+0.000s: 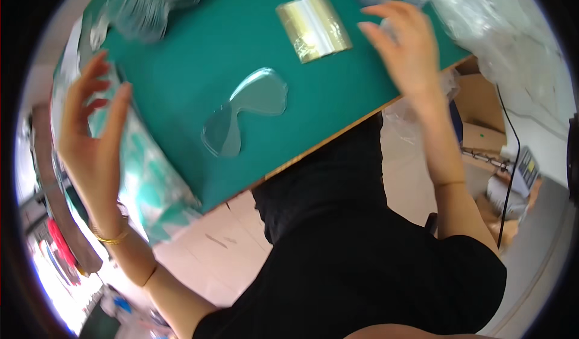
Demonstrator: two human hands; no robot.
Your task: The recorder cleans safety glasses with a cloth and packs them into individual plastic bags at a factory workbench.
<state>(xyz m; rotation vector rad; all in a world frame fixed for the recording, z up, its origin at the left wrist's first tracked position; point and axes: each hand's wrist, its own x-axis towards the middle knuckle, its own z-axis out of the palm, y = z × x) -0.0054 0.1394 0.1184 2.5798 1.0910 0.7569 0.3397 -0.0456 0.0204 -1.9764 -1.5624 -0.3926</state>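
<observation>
A flat green worktop is bordered by a white-and-green patterned plastic bag, under the left hand. Both it and the right hand are held open. Between them, a clear, mask-shaped plastic sheet is laid flat; setting-out seems done, handling left. Near the right hand, a shiny gold-and-silver square packet is placed.
</observation>
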